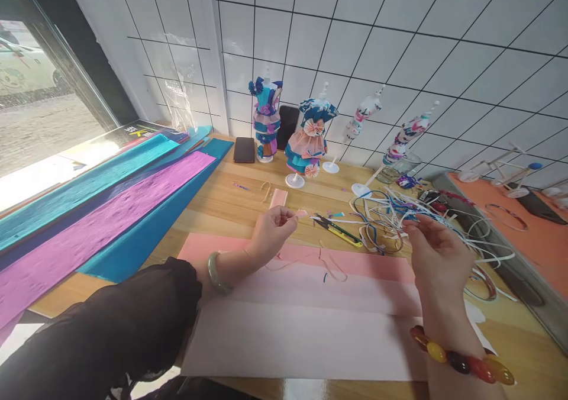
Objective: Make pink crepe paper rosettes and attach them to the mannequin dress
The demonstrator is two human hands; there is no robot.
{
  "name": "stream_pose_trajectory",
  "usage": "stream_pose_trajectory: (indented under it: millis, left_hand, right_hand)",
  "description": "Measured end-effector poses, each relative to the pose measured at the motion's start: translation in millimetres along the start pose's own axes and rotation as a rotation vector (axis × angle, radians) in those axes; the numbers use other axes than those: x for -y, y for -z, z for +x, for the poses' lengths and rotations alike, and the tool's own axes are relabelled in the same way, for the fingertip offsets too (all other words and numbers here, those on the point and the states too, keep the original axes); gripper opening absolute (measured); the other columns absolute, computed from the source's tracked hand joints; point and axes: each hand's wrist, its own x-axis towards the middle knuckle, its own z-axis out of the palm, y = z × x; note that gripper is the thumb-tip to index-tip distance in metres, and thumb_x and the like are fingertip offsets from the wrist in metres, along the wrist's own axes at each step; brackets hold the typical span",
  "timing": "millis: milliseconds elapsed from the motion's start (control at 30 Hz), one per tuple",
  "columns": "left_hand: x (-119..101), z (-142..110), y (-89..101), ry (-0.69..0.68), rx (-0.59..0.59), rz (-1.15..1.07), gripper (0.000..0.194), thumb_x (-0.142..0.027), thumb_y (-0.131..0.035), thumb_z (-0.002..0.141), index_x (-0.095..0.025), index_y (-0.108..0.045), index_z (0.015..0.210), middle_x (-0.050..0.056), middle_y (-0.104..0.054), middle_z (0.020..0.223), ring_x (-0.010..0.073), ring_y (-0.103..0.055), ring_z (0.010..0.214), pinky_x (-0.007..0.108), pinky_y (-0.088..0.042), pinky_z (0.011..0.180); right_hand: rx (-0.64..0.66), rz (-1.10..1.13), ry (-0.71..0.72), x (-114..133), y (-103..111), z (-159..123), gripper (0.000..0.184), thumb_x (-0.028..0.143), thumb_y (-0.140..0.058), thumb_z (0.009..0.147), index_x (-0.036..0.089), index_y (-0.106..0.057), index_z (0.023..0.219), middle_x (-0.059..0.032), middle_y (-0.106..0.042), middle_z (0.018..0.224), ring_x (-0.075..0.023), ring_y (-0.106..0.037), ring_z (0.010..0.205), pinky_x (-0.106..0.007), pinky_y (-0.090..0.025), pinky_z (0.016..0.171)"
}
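Observation:
My left hand [273, 229] is closed in a pinch on a small pink paper piece [302, 213], above the far edge of a pink-and-white paper sheet [306, 335]. Just beyond it lies a pale pink folded strip [278, 197]. My right hand [441, 258] hovers at the sheet's right end, beside a tangle of white and blue paper strips [386, 207]. Its thumb and forefinger are together; whatever they hold is too small to make out. Yellow-and-black snips [339, 231] lie between the hands. Thin paper scraps [331, 267] rest on the sheet.
Several small dress-form stands, including one in a pink-and-blue ruffled dress [307, 142], line the tiled wall. A phone [244, 150] lies behind. Purple crepe paper [146, 210] and turquoise crepe paper [110, 178] cover the left. A glass jar [406, 163] and an orange tray [528, 210] are right.

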Motion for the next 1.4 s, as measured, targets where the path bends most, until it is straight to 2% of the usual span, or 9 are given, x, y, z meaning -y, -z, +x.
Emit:
stream_pose_trajectory:
  millis: [67, 133, 233, 333, 533, 633, 867, 1167, 1400]
  left_hand:
    - [-1.9, -2.3, -0.6, -0.067, -0.003, 0.055, 0.018, -0.032, -0.053, 0.074, -0.014, -0.056, 0.075, -0.001, -0.051, 0.061, 0.008, -0.047, 0.058, 0.019, -0.036, 0.054]
    - [-3.1, -8.0, -2.3, -0.233, 0.061, 0.176, 0.012, -0.026, -0.054, 0.072, -0.015, -0.056, 0.07, 0.0, -0.056, 0.065, 0.009, -0.05, 0.062, 0.021, -0.04, 0.06]
    - [-3.6, -19.7, -5.9, -0.521, 0.296, 0.365, 0.006, -0.018, -0.052, 0.071, -0.016, -0.058, 0.071, 0.002, -0.062, 0.069, 0.0097, -0.054, 0.066, 0.022, -0.041, 0.067]
    - [-3.5, -26.8, -7.8, -0.64, 0.486, 0.512, 0.007, -0.015, -0.051, 0.071, -0.017, -0.057, 0.068, 0.001, -0.062, 0.065, 0.0097, -0.055, 0.064, 0.022, -0.04, 0.065]
    - [-4.3, -23.1, -4.5, -0.608, 0.533, 0.575, 0.008, -0.015, -0.05, 0.073, -0.017, -0.057, 0.07, 0.001, -0.062, 0.068, 0.0096, -0.056, 0.065, 0.021, -0.042, 0.068]
    - [-4.3, -22.4, -3.9, -0.608, 0.526, 0.555, 0.007, -0.015, -0.05, 0.073, -0.017, -0.057, 0.07, 0.001, -0.063, 0.068, 0.0096, -0.056, 0.065, 0.02, -0.041, 0.068]
    - [-1.4, -22.7, -4.1, -0.623, 0.526, 0.517, 0.007, -0.017, -0.051, 0.074, -0.017, -0.059, 0.074, 0.002, -0.062, 0.069, 0.0097, -0.056, 0.066, 0.02, -0.041, 0.066]
    - [-3.7, -22.9, -4.3, -0.593, 0.505, 0.509, 0.009, -0.015, -0.051, 0.073, -0.017, -0.06, 0.073, 0.002, -0.063, 0.07, 0.01, -0.056, 0.067, 0.021, -0.042, 0.067]
    - [-5.9, -23.2, -5.6, -0.536, 0.335, 0.368, 0.009, -0.019, -0.053, 0.076, -0.016, -0.06, 0.073, 0.002, -0.064, 0.07, 0.01, -0.055, 0.065, 0.022, -0.044, 0.065]
  right_hand:
    - [-0.006, 0.026, 0.007, -0.1, -0.5, 0.1, 0.031, 0.031, -0.064, 0.071, 0.019, -0.063, 0.1, -0.0093, -0.066, 0.093, -0.0228, -0.063, 0.09, -0.04, -0.046, 0.086]
    - [0.003, 0.024, 0.008, -0.1, -5.1, -3.3, 0.032, 0.032, -0.065, 0.07, 0.019, -0.063, 0.099, -0.0086, -0.067, 0.09, -0.0224, -0.063, 0.087, -0.042, -0.046, 0.086]
    - [0.096, -0.06, 0.028, 0.9, -13.9, -11.9, 0.033, 0.033, -0.064, 0.069, 0.018, -0.063, 0.099, -0.0067, -0.067, 0.087, -0.0208, -0.064, 0.082, -0.042, -0.048, 0.079]
    - [0.2, -0.223, 0.106, 0.8, -15.0, -15.4, 0.032, 0.034, -0.058, 0.074, 0.019, -0.063, 0.102, -0.007, -0.068, 0.088, -0.0201, -0.063, 0.077, -0.039, -0.049, 0.072]
    - [0.21, -0.75, 0.162, -13.3, 2.0, -1.1, 0.032, 0.035, -0.05, 0.076, 0.015, -0.066, 0.095, -0.0104, -0.07, 0.081, -0.0254, -0.062, 0.069, -0.036, -0.043, 0.057]
    - [0.291, -0.831, 0.17, -21.6, 2.8, -0.8, 0.029, 0.036, -0.05, 0.074, 0.017, -0.068, 0.086, -0.0103, -0.069, 0.072, -0.0267, -0.06, 0.064, -0.034, -0.038, 0.051]
    - [0.403, -1.032, 0.362, -35.7, -3.1, -5.3, 0.027, 0.034, -0.047, 0.075, 0.02, -0.07, 0.077, -0.0097, -0.068, 0.071, -0.0242, -0.057, 0.063, -0.031, -0.035, 0.05]
    - [0.381, -1.034, 0.426, -35.6, -4.1, -0.8, 0.028, 0.031, -0.044, 0.079, 0.017, -0.068, 0.077, -0.0121, -0.066, 0.077, -0.0256, -0.056, 0.074, -0.034, -0.039, 0.061]
    - [0.233, -0.791, 0.646, -15.6, -11.6, -9.8, 0.025, 0.03, -0.045, 0.083, 0.016, -0.065, 0.08, -0.0098, -0.062, 0.079, -0.0227, -0.055, 0.075, -0.034, -0.042, 0.065]
